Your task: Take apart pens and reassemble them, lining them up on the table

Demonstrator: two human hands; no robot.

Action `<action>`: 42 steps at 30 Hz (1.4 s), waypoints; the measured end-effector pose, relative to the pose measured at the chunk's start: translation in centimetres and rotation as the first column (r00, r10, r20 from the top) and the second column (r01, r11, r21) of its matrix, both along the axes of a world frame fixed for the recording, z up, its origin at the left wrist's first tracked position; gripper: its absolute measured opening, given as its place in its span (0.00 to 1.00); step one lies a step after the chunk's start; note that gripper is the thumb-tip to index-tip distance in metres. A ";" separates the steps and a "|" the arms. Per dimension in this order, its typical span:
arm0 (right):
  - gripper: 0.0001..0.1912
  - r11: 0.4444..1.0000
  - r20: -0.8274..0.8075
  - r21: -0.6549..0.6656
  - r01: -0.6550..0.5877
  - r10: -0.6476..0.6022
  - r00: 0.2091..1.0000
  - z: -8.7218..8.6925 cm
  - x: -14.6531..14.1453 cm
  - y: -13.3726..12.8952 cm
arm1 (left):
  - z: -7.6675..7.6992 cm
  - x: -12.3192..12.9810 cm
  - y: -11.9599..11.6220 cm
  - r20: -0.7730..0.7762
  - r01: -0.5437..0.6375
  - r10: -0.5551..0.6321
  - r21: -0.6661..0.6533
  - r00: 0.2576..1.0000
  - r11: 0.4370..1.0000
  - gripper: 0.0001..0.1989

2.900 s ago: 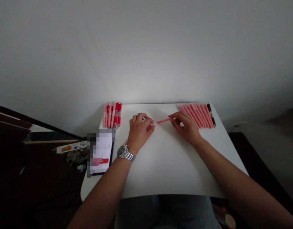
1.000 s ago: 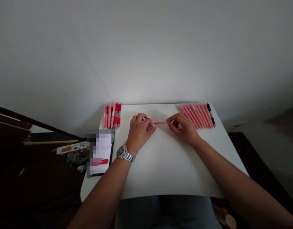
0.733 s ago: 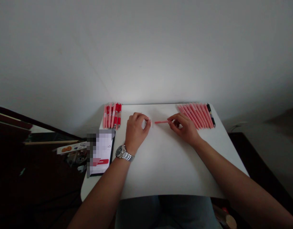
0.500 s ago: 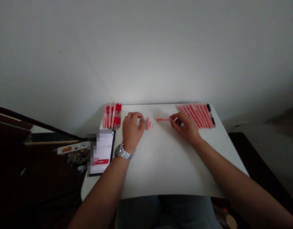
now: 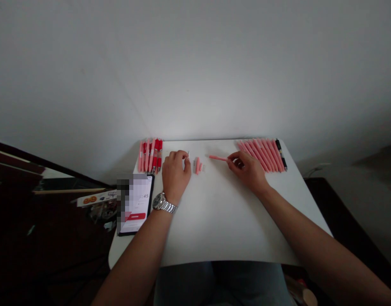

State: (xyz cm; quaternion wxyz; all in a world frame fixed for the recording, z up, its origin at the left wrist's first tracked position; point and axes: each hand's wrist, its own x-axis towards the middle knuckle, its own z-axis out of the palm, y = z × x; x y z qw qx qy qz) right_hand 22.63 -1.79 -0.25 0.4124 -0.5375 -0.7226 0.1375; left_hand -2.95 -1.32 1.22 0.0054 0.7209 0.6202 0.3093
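Observation:
My right hand (image 5: 246,170) pinches one end of a slim pink pen barrel (image 5: 217,157), which points left above the table. My left hand (image 5: 177,172) is closed, thumb and forefinger together on a small, thin, pale piece (image 5: 188,153), too small to name. Between the hands, short pink pen parts (image 5: 198,165) lie on the white table (image 5: 221,221), with a tiny clear piece (image 5: 204,168) beside them. A row of pink pens (image 5: 262,155), with a black pen (image 5: 281,154) at its right end, lies just beyond my right hand.
Pink and red pens (image 5: 151,155) lie in a group at the back left. A phone (image 5: 138,216) with a lit screen rests on the left edge, near my left wrist. The wall (image 5: 195,93) stands right behind the table.
My left hand has shifted slightly left, and the pale piece at its fingertips shows more clearly. The free end of the pink barrel in my right hand has tipped up a little.

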 end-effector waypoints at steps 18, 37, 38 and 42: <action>0.04 0.998 0.192 -0.020 -0.064 0.066 0.979 0.1 -0.1 -0.2 | 0.6 0.3 -0.5 -0.160 -0.025 0.005 -0.123 0.987 0.992 0.08; 0.06 0.995 0.252 -0.036 -0.093 0.099 0.963 0.1 -0.4 -0.3 | -0.2 0.4 -0.4 -0.021 0.085 -0.087 -0.097 0.996 0.992 0.06; 0.06 0.995 0.245 -0.037 -0.096 0.102 0.964 0.0 -0.3 -0.3 | -0.2 0.3 -0.3 -0.006 0.082 -0.083 -0.092 0.997 0.992 0.06; 0.08 0.994 0.191 -0.032 -0.102 0.106 0.976 0.0 -0.2 -0.2 | -0.1 0.4 -0.3 0.038 0.048 -0.044 -0.090 0.998 0.995 0.08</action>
